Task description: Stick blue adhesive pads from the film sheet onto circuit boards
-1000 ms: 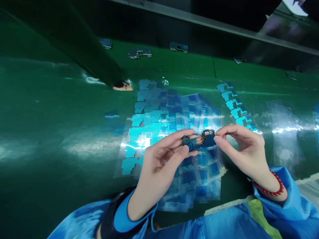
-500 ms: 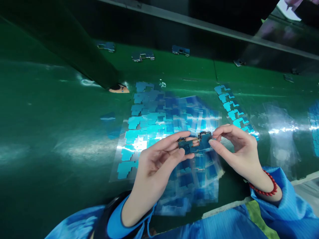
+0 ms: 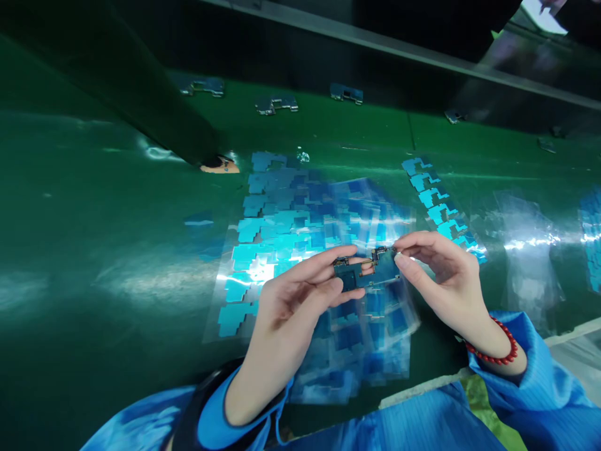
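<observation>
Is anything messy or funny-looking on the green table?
Yes. The clear sheets of blue stickers lie fanned and overlapping in a loose heap, not squared up, and some hang over the green table's near edge. Otherwise the left hand and right hand pinch a small circuit board, which looks undamaged.

Left end of small circuit board [image 3: 364,272] covered by left hand [image 3: 291,307] thumb and fingers; right end pinched and partly hidden by right hand [image 3: 436,275]. Board components too small to be identified. Sheets of blue stickers [image 3: 300,225] blurred, partly hidden under both hands. Both sleeves cut off by bottom edge. Far metal pieces [image 3: 277,104] too small to be told.
</observation>
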Action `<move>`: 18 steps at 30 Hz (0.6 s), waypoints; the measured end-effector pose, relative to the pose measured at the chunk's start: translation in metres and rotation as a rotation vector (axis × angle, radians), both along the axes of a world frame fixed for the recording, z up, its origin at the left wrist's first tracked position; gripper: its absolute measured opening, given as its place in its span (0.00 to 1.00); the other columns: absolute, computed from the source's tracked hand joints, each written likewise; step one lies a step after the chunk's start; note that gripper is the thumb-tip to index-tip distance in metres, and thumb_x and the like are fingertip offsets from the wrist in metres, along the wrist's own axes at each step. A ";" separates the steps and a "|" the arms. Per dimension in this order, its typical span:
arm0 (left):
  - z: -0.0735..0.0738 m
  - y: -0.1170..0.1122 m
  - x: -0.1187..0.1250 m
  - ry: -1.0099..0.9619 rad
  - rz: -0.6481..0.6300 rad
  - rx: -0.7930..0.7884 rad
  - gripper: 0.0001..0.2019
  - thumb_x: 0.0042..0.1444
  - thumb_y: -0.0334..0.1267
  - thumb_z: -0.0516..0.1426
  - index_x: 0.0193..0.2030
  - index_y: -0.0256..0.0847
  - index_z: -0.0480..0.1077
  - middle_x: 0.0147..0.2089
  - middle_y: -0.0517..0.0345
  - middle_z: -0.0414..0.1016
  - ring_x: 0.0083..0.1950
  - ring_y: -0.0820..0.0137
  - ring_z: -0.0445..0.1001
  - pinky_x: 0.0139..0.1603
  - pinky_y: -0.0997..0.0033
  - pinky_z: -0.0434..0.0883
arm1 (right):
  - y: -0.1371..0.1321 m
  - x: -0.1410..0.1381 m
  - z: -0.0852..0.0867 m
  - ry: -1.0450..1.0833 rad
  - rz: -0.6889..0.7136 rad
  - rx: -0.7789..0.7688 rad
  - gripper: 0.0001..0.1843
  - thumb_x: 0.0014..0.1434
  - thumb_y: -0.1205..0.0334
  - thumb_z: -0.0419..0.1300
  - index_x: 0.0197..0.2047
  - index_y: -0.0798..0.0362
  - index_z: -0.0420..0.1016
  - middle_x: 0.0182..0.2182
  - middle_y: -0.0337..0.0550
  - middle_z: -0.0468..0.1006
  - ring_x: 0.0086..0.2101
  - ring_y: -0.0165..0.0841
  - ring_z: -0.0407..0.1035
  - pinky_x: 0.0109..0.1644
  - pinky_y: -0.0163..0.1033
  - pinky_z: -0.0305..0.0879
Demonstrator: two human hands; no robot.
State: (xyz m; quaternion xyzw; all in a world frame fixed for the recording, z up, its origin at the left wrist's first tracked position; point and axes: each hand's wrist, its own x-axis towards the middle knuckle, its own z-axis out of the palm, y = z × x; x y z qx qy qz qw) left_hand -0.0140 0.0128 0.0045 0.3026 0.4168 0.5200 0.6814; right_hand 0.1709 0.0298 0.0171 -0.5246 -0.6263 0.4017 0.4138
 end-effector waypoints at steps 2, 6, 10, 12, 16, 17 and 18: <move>-0.001 0.000 0.000 -0.006 -0.010 0.002 0.11 0.57 0.32 0.59 0.41 0.52 0.80 0.42 0.61 0.82 0.45 0.64 0.81 0.40 0.72 0.81 | 0.000 0.001 -0.001 0.008 0.018 -0.003 0.06 0.59 0.69 0.61 0.40 0.51 0.75 0.38 0.40 0.77 0.38 0.31 0.72 0.41 0.37 0.73; -0.001 0.000 -0.001 -0.014 -0.011 -0.013 0.11 0.58 0.33 0.59 0.42 0.52 0.80 0.42 0.61 0.82 0.46 0.63 0.80 0.40 0.71 0.81 | 0.000 0.002 -0.001 0.023 0.026 -0.008 0.07 0.59 0.70 0.61 0.41 0.51 0.76 0.39 0.41 0.76 0.40 0.31 0.72 0.43 0.37 0.73; -0.002 0.000 -0.001 -0.003 0.001 -0.006 0.09 0.58 0.34 0.60 0.42 0.53 0.80 0.41 0.62 0.82 0.45 0.65 0.80 0.41 0.71 0.81 | 0.000 0.002 -0.001 0.001 0.051 0.046 0.09 0.59 0.71 0.61 0.42 0.50 0.77 0.40 0.42 0.76 0.42 0.33 0.72 0.45 0.40 0.72; -0.003 0.000 -0.002 0.004 0.003 -0.006 0.09 0.58 0.35 0.60 0.42 0.54 0.80 0.40 0.63 0.82 0.44 0.67 0.80 0.41 0.70 0.81 | -0.001 0.001 -0.001 -0.033 0.073 0.092 0.09 0.59 0.72 0.60 0.41 0.50 0.77 0.40 0.42 0.76 0.44 0.34 0.71 0.47 0.42 0.71; -0.006 0.000 -0.001 0.023 0.010 -0.008 0.08 0.58 0.37 0.61 0.42 0.53 0.80 0.39 0.63 0.82 0.44 0.68 0.80 0.41 0.71 0.81 | 0.000 0.002 -0.003 -0.074 0.071 0.124 0.12 0.60 0.71 0.60 0.46 0.50 0.75 0.42 0.43 0.76 0.40 0.32 0.71 0.47 0.42 0.71; -0.006 0.000 -0.001 0.029 0.014 -0.010 0.08 0.58 0.38 0.61 0.42 0.52 0.80 0.38 0.63 0.82 0.44 0.67 0.80 0.42 0.70 0.81 | 0.000 0.002 -0.003 -0.091 0.071 0.136 0.13 0.61 0.71 0.60 0.48 0.50 0.75 0.43 0.43 0.76 0.39 0.32 0.71 0.47 0.42 0.71; -0.005 -0.001 -0.001 0.035 0.018 -0.009 0.08 0.57 0.38 0.61 0.42 0.52 0.80 0.37 0.62 0.82 0.43 0.67 0.80 0.41 0.70 0.81 | 0.000 0.003 -0.004 -0.114 0.077 0.158 0.14 0.61 0.72 0.60 0.49 0.50 0.74 0.43 0.43 0.76 0.39 0.31 0.71 0.47 0.41 0.71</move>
